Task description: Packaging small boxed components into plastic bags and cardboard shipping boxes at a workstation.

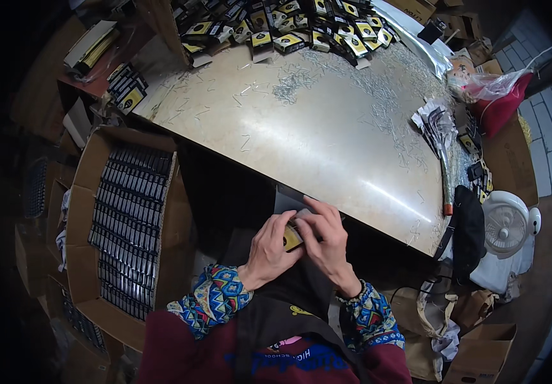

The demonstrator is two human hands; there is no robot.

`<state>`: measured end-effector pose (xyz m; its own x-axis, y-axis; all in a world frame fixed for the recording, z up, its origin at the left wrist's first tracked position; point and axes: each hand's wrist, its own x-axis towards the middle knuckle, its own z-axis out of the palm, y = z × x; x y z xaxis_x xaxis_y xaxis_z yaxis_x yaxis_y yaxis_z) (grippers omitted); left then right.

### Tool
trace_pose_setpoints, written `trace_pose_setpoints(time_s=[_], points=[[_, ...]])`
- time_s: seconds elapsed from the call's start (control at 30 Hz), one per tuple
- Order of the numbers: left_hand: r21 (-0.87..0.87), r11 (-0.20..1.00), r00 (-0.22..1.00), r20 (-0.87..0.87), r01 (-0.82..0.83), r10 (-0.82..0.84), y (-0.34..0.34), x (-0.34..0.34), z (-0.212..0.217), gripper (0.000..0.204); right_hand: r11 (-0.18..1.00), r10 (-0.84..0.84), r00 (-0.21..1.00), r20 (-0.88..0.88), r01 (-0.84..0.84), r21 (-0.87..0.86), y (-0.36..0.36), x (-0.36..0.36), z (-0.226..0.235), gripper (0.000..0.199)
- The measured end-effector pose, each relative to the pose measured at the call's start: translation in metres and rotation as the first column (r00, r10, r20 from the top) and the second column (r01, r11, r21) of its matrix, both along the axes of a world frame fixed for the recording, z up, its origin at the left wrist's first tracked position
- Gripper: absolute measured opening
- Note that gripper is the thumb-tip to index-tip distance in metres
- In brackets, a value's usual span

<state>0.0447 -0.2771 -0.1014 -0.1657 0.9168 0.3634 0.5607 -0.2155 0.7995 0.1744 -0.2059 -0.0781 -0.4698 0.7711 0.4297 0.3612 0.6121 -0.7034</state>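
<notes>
In front of my body, just off the table's near edge, my left hand (267, 251) is closed around a small black and yellow cardboard box (291, 238). The fingers of my right hand (326, 242) are bent against the upper end of the same box, thumb and fingertips pressing there. A greyish piece, perhaps a flap or clear wrap, shows between the fingertips; I cannot tell which. Most of the box is hidden by my fingers. On the table (301, 147), many small bent metal pins (292, 84) lie scattered and heaped.
A heap of similar boxes (289, 42) covers the table's far side. Left of me stands an open carton (83, 214) packed with rows of dark boxes (129, 224). A white fan (505, 224), a black bag (469, 230) and a red-tipped roll (447, 192) sit at the right.
</notes>
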Motion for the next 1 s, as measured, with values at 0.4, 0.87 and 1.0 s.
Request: trace_pose_setpoints(time_s=[0.4,0.87,1.0], points=[[-0.148,0.986,0.975,0.2,-0.071,0.1,0.001,-0.005,0.001,0.076,0.998,0.057,0.998,0.014,-0.058,0.009,-0.001,0.018,0.004,0.025],[-0.079,0.997,1.0,0.014,-0.009,0.01,0.005,-0.006,0.001,0.085,0.949,-0.149,0.973,-0.179,0.09,-0.302,-0.017,-0.002,-0.004,0.021],[-0.03,1.0,0.997,-0.071,-0.008,0.006,0.004,-0.005,0.001,0.094,0.993,-0.06,0.998,-0.011,0.059,-0.101,-0.005,-0.007,0.004,0.014]])
